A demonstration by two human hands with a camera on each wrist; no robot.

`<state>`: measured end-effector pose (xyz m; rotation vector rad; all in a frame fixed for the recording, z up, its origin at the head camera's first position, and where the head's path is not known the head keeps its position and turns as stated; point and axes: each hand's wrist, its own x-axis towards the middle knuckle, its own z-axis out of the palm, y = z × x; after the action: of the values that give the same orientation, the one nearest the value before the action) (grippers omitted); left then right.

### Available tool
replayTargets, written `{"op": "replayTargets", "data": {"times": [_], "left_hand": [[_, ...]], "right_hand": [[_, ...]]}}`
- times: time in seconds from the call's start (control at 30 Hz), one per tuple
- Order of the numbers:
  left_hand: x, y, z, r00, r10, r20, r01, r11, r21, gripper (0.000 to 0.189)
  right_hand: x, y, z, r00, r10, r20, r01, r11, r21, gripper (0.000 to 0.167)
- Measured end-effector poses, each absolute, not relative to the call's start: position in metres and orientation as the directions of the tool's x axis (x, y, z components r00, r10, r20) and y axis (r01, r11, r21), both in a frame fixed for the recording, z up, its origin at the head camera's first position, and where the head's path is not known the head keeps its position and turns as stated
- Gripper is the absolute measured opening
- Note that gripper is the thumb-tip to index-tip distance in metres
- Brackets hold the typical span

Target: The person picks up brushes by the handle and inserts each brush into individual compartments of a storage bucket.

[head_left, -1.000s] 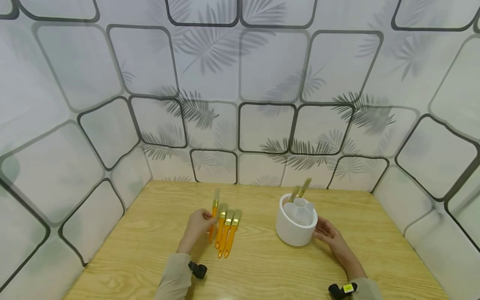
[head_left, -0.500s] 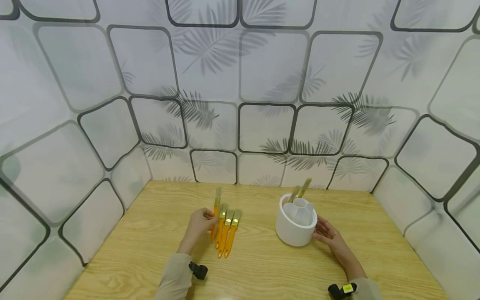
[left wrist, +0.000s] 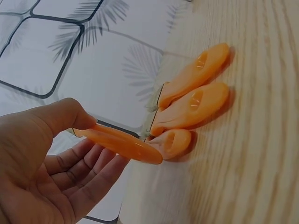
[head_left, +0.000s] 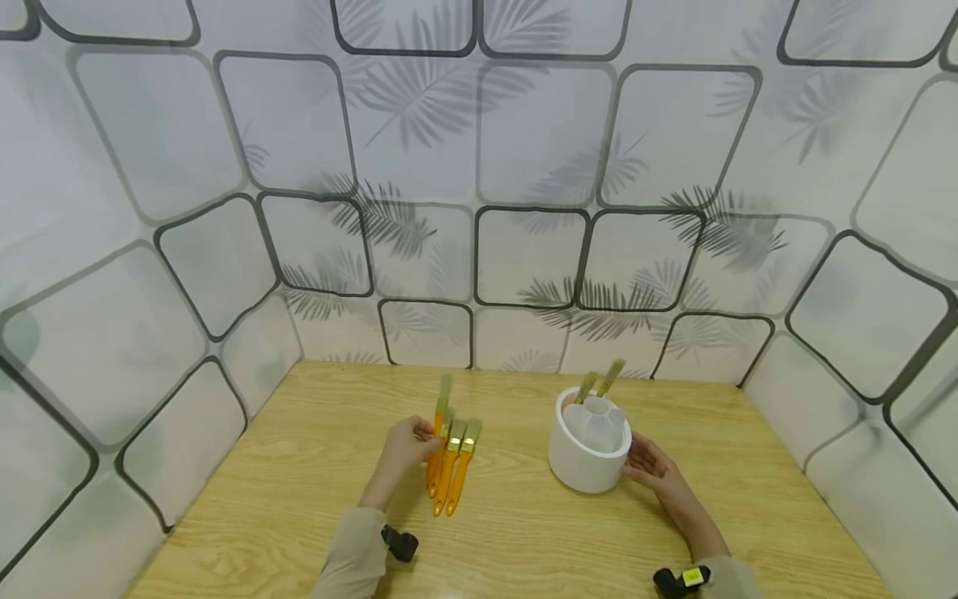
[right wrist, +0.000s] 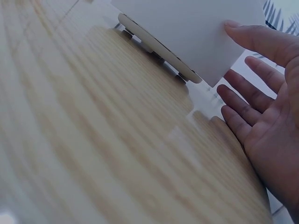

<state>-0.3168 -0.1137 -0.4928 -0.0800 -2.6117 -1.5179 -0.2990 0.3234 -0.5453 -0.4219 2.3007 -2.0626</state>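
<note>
Legible lettering: none that I can read. Item: one yellow label (head_left: 693, 576), on the black wrist camera (head_left: 666, 583) at my right sleeve (head_left: 731, 577); marks too small to make out.

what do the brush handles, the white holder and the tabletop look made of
Brush handles: likely glossy plastic, given highlights on the smooth orange surface; lacquered wood is possible. White holder: probably plastic with a smooth satin finish, showing no grain. Tabletop: wood or wood-look laminate, with streaked grain and a reflective sheen.

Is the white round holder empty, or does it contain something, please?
Not empty: two brushes stick up out of the white holder, at its back. Whether anything lies deeper is hidden.
</note>
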Motion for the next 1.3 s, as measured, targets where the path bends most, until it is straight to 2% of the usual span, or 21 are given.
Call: {"op": "replayTargets", "data": {"times": [0.93,1.3], "left_hand": [[-0.313,-0.1,-0.482,-0.989,-0.004,0.148,0.129,0.458,0.879,0.015],[-0.315,-0.096,-0.478,-0.985,0.009,0.173,0.157,0.469,0.869,0.017]], "right_hand": [[-0.299,0.323,-0.548,-0.964,-0.192,0.185,-0.207,0.101,-0.973,0.057],[-0.3,0.324,-0.547,-0.963,-0.205,0.175,-0.198,0.097,-0.975,0.062]]}}
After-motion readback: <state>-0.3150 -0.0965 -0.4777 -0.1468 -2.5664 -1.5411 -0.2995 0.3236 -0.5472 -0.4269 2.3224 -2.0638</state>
